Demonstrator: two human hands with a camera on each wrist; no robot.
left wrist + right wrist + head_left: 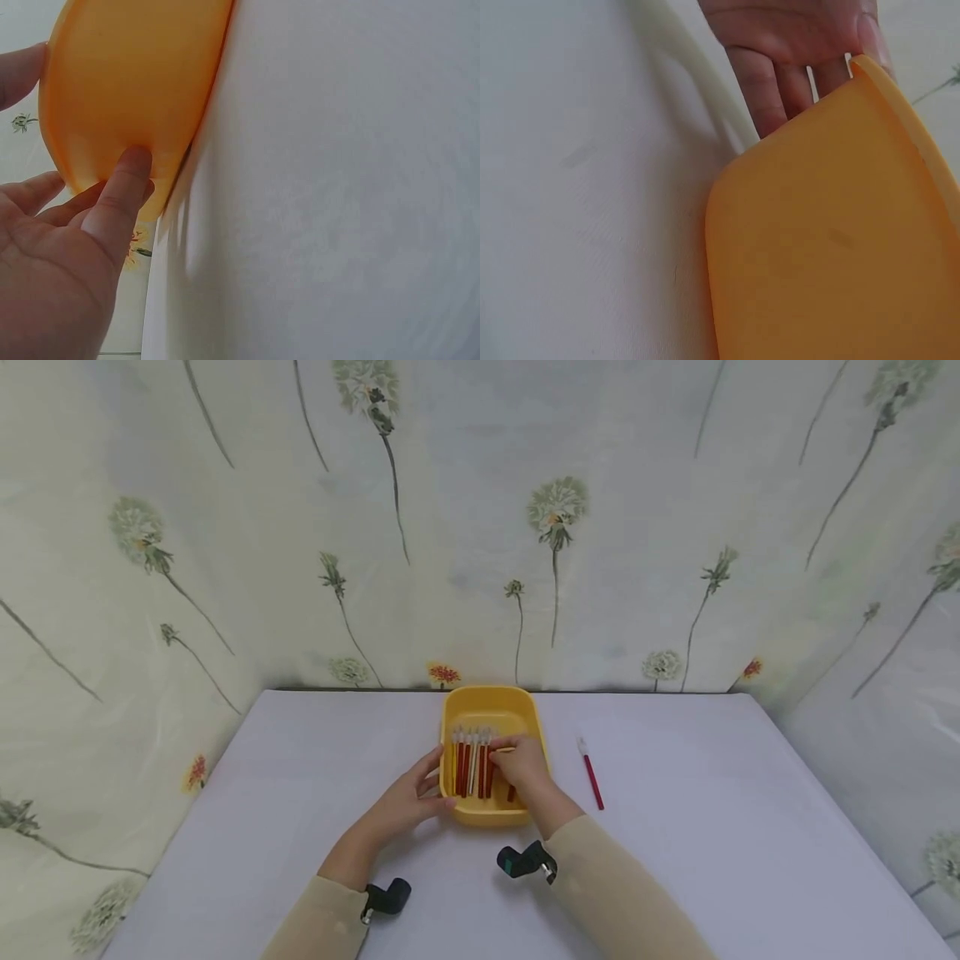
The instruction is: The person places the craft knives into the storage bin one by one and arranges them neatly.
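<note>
A yellow tray (491,819) holds a row of slim red and pale pens (471,768) with whitish ends, lying side by side. My left hand (405,803) grips the tray's near left corner; in the left wrist view the fingers (124,187) press against its yellow wall. The right wrist view catches the same hand at the rim, past the tray's side. My right hand (522,762) reaches over the right rim, thumb and fingertips pinching a red pen at the right end of the row. Another red pen's end (512,794) shows below this hand, the rest hidden.
A single red pen (592,781) with a whitish end lies on the white table (690,827), right of the tray. Behind the table's far edge hangs a flower-printed cloth (465,568). Each wrist carries a small black camera (387,897).
</note>
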